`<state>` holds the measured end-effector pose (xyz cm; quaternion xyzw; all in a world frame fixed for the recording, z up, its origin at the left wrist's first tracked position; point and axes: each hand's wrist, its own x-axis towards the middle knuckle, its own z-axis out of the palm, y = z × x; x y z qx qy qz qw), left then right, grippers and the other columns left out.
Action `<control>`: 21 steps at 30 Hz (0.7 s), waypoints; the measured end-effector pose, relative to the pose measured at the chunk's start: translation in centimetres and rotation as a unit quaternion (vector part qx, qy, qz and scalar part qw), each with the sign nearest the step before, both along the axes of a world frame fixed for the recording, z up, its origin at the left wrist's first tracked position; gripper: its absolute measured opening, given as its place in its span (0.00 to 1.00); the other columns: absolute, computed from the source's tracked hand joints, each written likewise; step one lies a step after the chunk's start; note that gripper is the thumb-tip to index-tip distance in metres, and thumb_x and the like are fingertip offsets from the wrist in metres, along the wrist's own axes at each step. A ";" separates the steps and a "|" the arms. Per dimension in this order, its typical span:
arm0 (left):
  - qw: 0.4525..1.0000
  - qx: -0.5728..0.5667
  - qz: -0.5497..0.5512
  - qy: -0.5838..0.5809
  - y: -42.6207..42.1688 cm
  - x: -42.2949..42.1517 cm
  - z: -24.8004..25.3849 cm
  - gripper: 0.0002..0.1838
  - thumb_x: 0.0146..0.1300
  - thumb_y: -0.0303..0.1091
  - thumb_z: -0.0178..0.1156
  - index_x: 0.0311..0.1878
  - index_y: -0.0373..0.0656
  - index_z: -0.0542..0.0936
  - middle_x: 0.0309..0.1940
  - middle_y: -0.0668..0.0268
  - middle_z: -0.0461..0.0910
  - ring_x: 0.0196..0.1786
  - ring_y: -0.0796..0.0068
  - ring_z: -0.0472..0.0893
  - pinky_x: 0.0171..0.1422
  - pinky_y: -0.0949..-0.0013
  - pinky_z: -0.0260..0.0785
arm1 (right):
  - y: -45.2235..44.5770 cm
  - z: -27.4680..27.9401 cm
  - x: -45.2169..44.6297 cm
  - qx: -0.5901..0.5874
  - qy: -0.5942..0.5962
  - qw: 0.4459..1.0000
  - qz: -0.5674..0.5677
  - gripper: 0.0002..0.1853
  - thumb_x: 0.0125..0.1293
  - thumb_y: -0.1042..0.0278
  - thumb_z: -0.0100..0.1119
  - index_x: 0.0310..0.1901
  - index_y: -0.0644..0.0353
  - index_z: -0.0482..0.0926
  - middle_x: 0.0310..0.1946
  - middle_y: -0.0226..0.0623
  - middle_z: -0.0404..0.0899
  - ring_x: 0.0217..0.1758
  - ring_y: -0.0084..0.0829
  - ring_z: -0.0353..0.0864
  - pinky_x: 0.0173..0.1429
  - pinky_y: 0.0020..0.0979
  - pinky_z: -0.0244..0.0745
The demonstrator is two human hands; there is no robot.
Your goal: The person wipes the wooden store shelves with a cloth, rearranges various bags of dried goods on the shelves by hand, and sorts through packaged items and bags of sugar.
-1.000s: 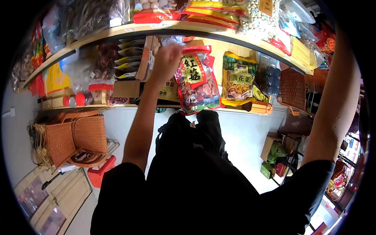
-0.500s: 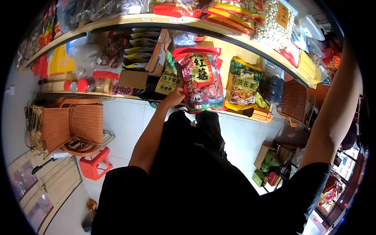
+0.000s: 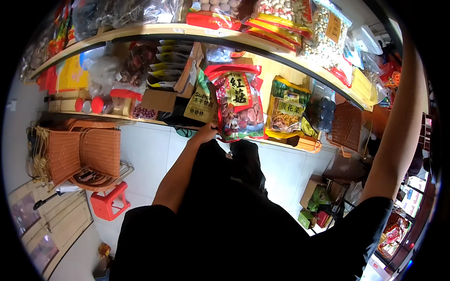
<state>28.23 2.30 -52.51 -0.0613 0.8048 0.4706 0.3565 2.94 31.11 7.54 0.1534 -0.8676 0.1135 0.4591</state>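
Observation:
My left hand (image 3: pixel 206 133) is at the front edge of the lower shelf (image 3: pixel 159 122), fingers curled beside the lower left corner of a red bag of dried mushrooms (image 3: pixel 240 105). What the fingers grip, if anything, is hidden. The red bag leans upright, with a clear front. Just left of it stands a black and green "Super" pouch (image 3: pixel 200 105). To its right is a yellow and green bag of dried daylily (image 3: pixel 287 108). My right arm (image 3: pixel 398 122) reaches up along the right side; its hand lies outside the picture.
The upper shelf (image 3: pixel 187 31) holds bags of nuts (image 3: pixel 323 33). Open cardboard boxes (image 3: pixel 159 99) and red-lidded jars (image 3: pixel 100 105) share the lower shelf. Wicker chairs (image 3: pixel 98 152) and a red stool (image 3: pixel 109 202) stand left; boxes (image 3: pixel 307 219) sit on the right.
My left hand has dropped slightly, from beside the "Super" pouch to the shelf's front edge at the red bag's lower corner. The view has shifted a little. My right arm stays raised.

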 end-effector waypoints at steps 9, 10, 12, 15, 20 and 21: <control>0.994 0.039 0.074 -0.074 -1.0 -0.3 0.1 0.29 0.57 0.38 0.55 0.61 0.35 0.66 0.45 0.49 0.77 0.48 0.58 0.79 0.51 0.64 0.69 | 4.0 -0.7 0.0 -0.083 0.000 0.990 -0.114 0.24 0.63 0.52 0.60 0.54 0.62 0.76 0.43 0.46 0.82 0.48 0.38 0.81 0.54 0.33 0.74; 0.991 0.052 0.085 -0.084 -1.0 -0.4 1.0 0.30 0.57 0.38 0.55 0.62 0.35 0.65 0.42 0.52 0.77 0.43 0.62 0.79 0.47 0.64 0.69 | 4.2 -2.1 1.6 -0.128 0.110 0.983 -0.067 0.21 0.62 0.57 0.60 0.51 0.63 0.76 0.40 0.46 0.82 0.43 0.36 0.80 0.50 0.34 0.75; 0.986 0.085 0.108 -0.093 -0.9 -0.3 0.2 0.33 0.57 0.40 0.56 0.64 0.34 0.62 0.34 0.59 0.76 0.34 0.70 0.77 0.38 0.66 0.69 | 4.3 -5.0 5.1 -0.153 0.241 0.958 0.029 0.15 0.61 0.65 0.60 0.45 0.65 0.76 0.34 0.44 0.81 0.33 0.33 0.78 0.41 0.34 0.77; 0.984 0.094 0.114 -0.098 -0.6 -0.5 0.0 0.34 0.58 0.41 0.56 0.64 0.33 0.61 0.40 0.55 0.76 0.37 0.67 0.79 0.38 0.66 0.70 | 2.7 -13.2 9.3 -0.152 0.203 0.944 0.213 0.08 0.62 0.74 0.59 0.39 0.66 0.73 0.31 0.41 0.79 0.28 0.30 0.76 0.34 0.34 0.77; 0.980 0.105 0.108 -0.131 0.4 -1.4 1.0 0.40 0.59 0.44 0.58 0.67 0.29 0.56 0.55 0.47 0.71 0.48 0.64 0.80 0.43 0.66 0.71 | -1.0 -33.2 17.7 -0.176 -0.267 0.932 0.171 0.13 0.52 0.82 0.52 0.41 0.61 0.76 0.38 0.40 0.77 0.34 0.30 0.76 0.40 0.29 0.74; 0.976 0.120 0.110 -0.142 0.6 -1.5 1.3 0.42 0.60 0.46 0.59 0.68 0.28 0.54 0.60 0.45 0.68 0.52 0.63 0.79 0.45 0.66 0.72 | -1.4 -36.3 18.7 -0.211 -0.385 0.883 0.168 0.17 0.54 0.82 0.54 0.47 0.61 0.74 0.42 0.42 0.75 0.39 0.34 0.76 0.45 0.33 0.75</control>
